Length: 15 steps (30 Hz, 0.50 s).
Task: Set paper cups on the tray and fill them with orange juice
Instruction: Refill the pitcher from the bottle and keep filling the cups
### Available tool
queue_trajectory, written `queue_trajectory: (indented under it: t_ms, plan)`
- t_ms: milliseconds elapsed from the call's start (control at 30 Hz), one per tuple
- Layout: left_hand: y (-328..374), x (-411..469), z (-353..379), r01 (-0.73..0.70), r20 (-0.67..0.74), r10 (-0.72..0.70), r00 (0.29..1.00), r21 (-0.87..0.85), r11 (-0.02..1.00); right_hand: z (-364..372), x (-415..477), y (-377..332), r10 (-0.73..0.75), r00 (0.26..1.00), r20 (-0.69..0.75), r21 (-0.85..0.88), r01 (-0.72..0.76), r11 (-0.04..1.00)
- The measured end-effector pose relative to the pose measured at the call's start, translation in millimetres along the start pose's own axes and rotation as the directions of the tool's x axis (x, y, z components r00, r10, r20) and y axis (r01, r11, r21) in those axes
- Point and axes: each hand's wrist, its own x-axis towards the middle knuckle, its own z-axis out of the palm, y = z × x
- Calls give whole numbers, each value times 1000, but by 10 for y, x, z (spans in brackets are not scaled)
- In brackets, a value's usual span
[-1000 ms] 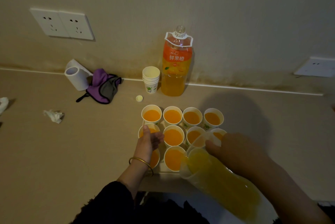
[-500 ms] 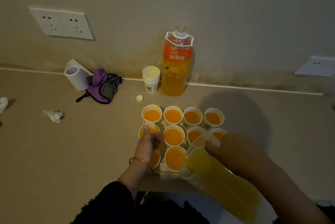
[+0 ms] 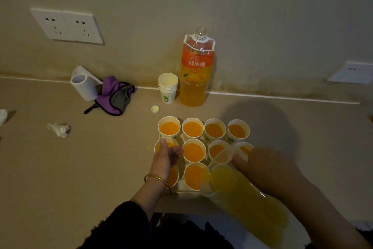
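Note:
Several paper cups of orange juice stand in rows on a pale tray (image 3: 182, 191); the back row starts with a cup (image 3: 169, 128). My right hand (image 3: 268, 170) grips a clear juice bottle (image 3: 242, 198) tilted down to the left, its mouth over the front cup (image 3: 194, 177), which is nearly full. My left hand (image 3: 168, 157), fingers relaxed, hovers over the left column of cups and partly hides two of them. A second bottle (image 3: 196, 73), uncapped, stands upright at the wall beside a stack of empty cups (image 3: 168, 89).
A small bottle cap (image 3: 154, 109) lies behind the tray. Further left are a purple cloth (image 3: 115, 95), a white roll (image 3: 84, 87) and a crumpled tissue (image 3: 58, 129). Wall sockets (image 3: 66, 26) sit above. The table's front edge runs just below the tray.
Almost nothing differs: both hands and the tilted bottle stay where they were, with the bottle mouth still over the front cup.

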Motion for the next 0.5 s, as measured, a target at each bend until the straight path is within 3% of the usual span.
queue_trajectory:
  t_ms: [200,500]
  plan:
    - [-9,-20,61,7,19,-7,1000,-6,1000,0,-11,66,-28,1000,4,-107,28,994]
    - [12,-83,217,-9,69,12,998,-39,999,-48,-144,145,67,998,-13,2,-67,998]
